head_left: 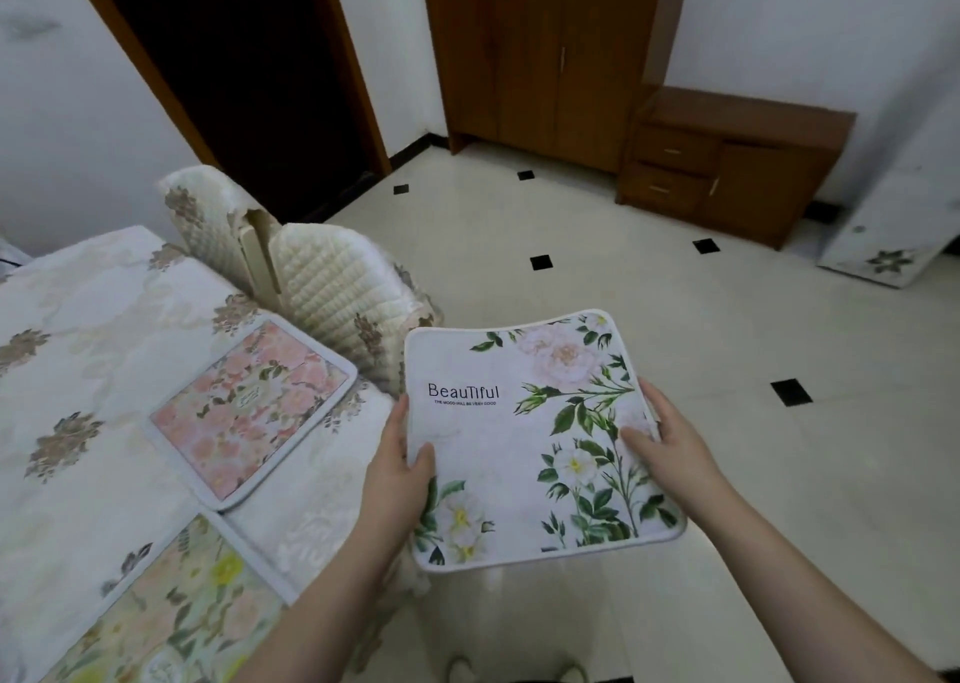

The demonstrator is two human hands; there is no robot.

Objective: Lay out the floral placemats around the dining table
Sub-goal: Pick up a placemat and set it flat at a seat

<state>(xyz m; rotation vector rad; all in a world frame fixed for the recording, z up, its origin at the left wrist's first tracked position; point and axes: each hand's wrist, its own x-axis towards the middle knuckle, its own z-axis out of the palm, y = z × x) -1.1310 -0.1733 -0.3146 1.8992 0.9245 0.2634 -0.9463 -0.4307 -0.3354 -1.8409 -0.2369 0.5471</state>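
I hold a white floral placemat printed "Beautiful" with green leaves and white flowers, flat in the air beside the table's right edge. My left hand grips its left edge, thumb on top. My right hand grips its right edge. On the dining table, covered by a cream flowered cloth, lies a pink floral placemat near the right edge. A yellow-green floral placemat lies closer to me, at the bottom left.
Two chairs with quilted cream covers stand pushed against the table's far right side. Beyond the tiled floor are a dark doorway, a brown wardrobe and a low brown cabinet. A white panel leans at right.
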